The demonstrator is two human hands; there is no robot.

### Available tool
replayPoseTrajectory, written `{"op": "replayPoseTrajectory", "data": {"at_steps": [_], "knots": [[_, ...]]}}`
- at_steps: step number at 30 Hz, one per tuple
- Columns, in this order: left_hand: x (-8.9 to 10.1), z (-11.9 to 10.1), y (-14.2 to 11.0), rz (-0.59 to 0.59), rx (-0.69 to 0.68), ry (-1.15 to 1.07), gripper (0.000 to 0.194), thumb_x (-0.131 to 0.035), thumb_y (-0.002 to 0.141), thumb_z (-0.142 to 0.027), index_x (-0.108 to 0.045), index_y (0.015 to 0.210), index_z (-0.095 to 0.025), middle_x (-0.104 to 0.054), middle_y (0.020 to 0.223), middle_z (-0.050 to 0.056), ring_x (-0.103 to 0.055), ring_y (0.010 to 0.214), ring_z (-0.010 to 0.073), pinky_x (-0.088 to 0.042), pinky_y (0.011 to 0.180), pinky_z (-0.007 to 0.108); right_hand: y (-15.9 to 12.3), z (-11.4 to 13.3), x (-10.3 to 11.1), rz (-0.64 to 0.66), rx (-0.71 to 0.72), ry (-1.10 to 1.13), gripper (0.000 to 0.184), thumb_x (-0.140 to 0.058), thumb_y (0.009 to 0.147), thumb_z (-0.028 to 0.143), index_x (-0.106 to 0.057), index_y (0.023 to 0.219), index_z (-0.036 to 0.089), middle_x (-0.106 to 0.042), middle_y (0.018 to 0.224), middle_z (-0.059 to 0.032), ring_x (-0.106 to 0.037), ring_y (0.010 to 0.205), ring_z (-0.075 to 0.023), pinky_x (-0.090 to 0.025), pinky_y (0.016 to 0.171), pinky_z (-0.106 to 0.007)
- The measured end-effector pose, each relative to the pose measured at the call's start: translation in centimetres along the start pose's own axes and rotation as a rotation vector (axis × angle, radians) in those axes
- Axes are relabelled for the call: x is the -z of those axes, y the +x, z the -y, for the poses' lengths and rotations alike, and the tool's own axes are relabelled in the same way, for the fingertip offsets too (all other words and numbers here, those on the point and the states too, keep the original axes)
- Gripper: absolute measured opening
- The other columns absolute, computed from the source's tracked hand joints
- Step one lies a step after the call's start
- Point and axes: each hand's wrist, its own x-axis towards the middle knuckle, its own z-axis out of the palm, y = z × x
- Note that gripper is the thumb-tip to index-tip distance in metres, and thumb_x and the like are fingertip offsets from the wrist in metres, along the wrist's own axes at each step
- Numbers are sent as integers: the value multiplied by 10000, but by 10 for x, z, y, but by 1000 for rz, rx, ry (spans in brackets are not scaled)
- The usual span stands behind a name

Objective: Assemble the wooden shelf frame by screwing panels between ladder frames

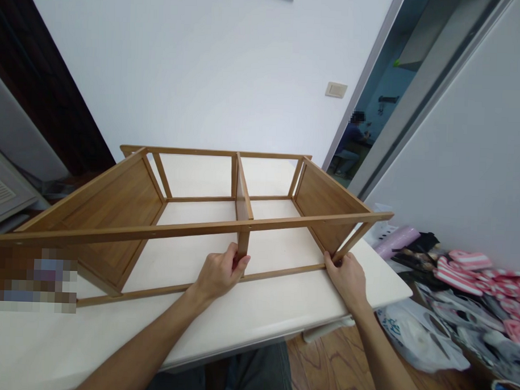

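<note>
A brown wooden shelf frame (pixel 182 228) lies on a white table (pixel 277 309). It has long rails, a panel at each end and a divider board (pixel 243 197) in the middle. My left hand (pixel 220 273) is closed around the near edge of the middle divider, thumb and fingers on either side, just above the lower front rail. Over at the right end, my right hand (pixel 346 277) grips the short upright (pixel 353 241) near where it meets the lower rail. Some of its fingers are hidden behind the wood.
Behind the table is a pale wall with a light switch (pixel 336 89). A doorway at the right shows a seated person (pixel 351 138) in another room. Plastic bags (pixel 421 337) and pink striped cloth (pixel 466 270) lie right of the table. A blurred patch covers the left edge.
</note>
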Motion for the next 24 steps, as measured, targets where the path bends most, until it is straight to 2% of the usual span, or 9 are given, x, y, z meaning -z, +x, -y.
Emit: {"op": "replayPoseTrajectory", "data": {"at_steps": [5, 8, 12, 14, 15, 18, 20, 22, 24], "knots": [[-2, 0, -1, 4, 2, 4, 381, -321, 1132, -463, -512, 914, -216, -635, 501, -39, -626, 366, 171, -424, 393, 249, 2, -1, -3, -37, 18, 56, 428, -568, 932, 554, -595, 657, 227, -618, 793, -82, -606, 705, -232, -427, 700, -359], [-2, 0, -2, 2, 3, 12, 378, -328, 1130, -448, -526, 913, -210, -631, 499, -36, -625, 369, 169, -418, 397, 251, 1, 0, -1, -97, 20, 109, 458, -574, 914, 617, -600, 667, 232, -579, 750, -62, -571, 678, -232, -419, 685, -365], [-4, 1, -3, -5, -10, 33, 413, -322, 1133, -434, -565, 902, -194, -629, 504, -20, -625, 382, 169, -405, 404, 260, -17, 10, 8, -283, 10, 225, 593, -522, 914, 746, -666, 988, 175, -605, 888, -101, -576, 817, -268, -449, 747, -388], [-6, 3, -5, -3, -24, 43, 453, -315, 1136, -424, -579, 850, -193, -624, 506, -8, -620, 388, 166, -396, 407, 263, -30, 25, 10, -319, 35, 311, 658, -453, 947, 753, -655, 1092, 144, -610, 895, -103, -571, 817, -254, -464, 771, -387], [-7, 4, -6, 0, -30, 47, 476, -309, 1137, -419, -583, 819, -193, -618, 505, -2, -618, 393, 163, -393, 411, 264, -36, 36, 8, -292, 65, 359, 658, -446, 954, 748, -665, 1095, 143, -605, 845, -78, -562, 762, -231, -469, 753, -372], [-11, 8, -10, 17, -40, 56, 523, -300, 1140, -405, -599, 772, -185, -602, 513, 8, -614, 419, 154, -391, 423, 258, -42, 76, -5, -90, 185, 503, 641, -617, 887, 726, -704, 1181, 163, -594, 715, 6, -552, 622, -178, -473, 652, -309], [-14, 12, -14, 38, -40, 58, 500, -342, 1140, -398, -620, 794, -169, -600, 545, -1, -597, 439, 133, -402, 435, 242, -34, 103, -17, 44, 222, 590, 600, -710, 823, 726, -748, 1065, 177, -626, 664, 14, -582, 591, -178, -485, 607, -299], [-17, 17, -19, 66, -31, 59, 405, -456, 1122, -391, -641, 856, -149, -608, 614, -25, -573, 475, 102, -439, 466, 218, -22, 121, -29, 99, 192, 664, 570, -665, 881, 719, -759, 979, 165, -716, 741, -47, -668, 679, -218, -534, 639, -324], [-22, 23, -24, 94, -17, 60, 296, -580, 1082, -382, -657, 939, -134, -625, 708, -37, -568, 534, 81, -493, 516, 208, -12, 130, -37, 104, 147, 724, 514, -633, 961, 650, -747, 1057, 157, -775, 943, -91, -731, 865, -234, -586, 777, -359]]}}
